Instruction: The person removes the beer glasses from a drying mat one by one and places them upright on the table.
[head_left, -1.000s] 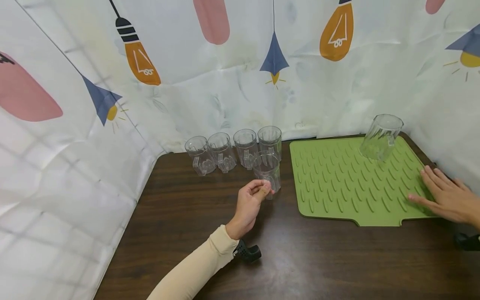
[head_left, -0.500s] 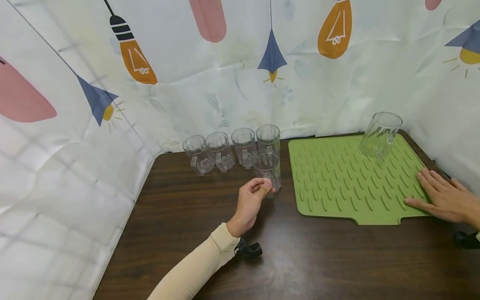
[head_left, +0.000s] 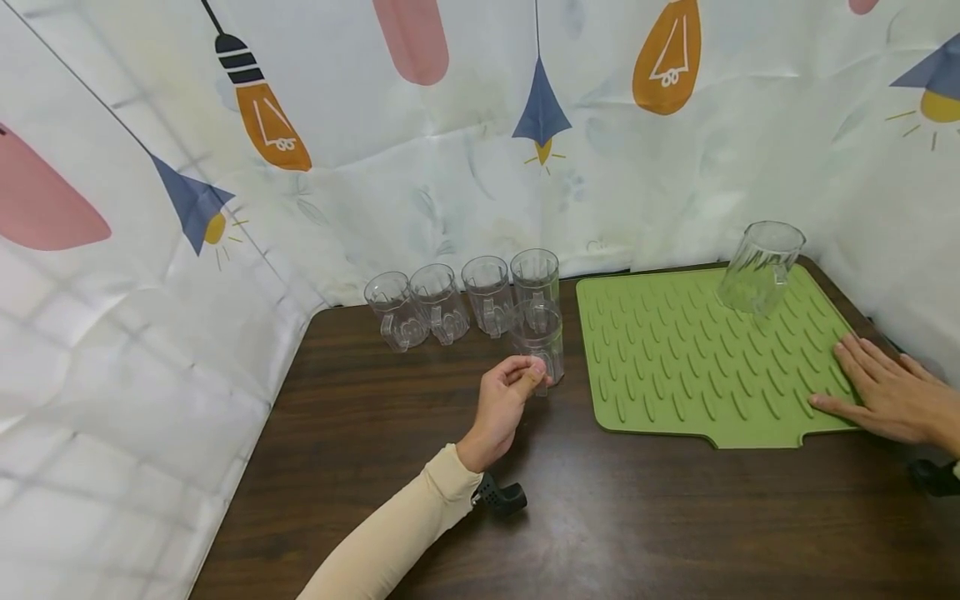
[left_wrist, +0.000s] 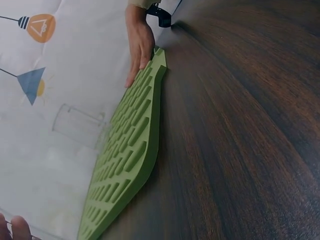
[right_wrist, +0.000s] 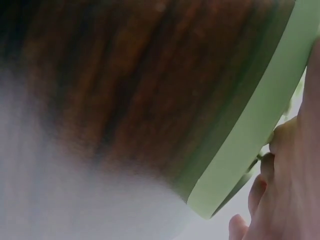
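Note:
My left hand (head_left: 501,408) pinches the handle of a clear mug (head_left: 542,332), which stands upright in front of the row of similar mugs. Only a few of its fingertips (left_wrist: 20,229) show in the left wrist view. On the right, my right hand (head_left: 888,396) rests with fingers spread on the front right corner of a green ridged mat (head_left: 675,350). Another clear mug (head_left: 757,271) stands near the mat's back right corner, handle facing right. In the right wrist view the mat's edge (right_wrist: 260,115) runs beside my blurred right hand (right_wrist: 295,175).
Several clear mugs (head_left: 487,292) line up at the table's back edge, left of the mat, handles toward me. A patterned white curtain (head_left: 450,183) hangs behind and beside the dark wooden table (head_left: 360,417). Black wrist cameras sit below both hands.
The view shifts slightly. My left hand keeps its pinch on the mug's handle with barely any movement, and my right hand stays on the mat.

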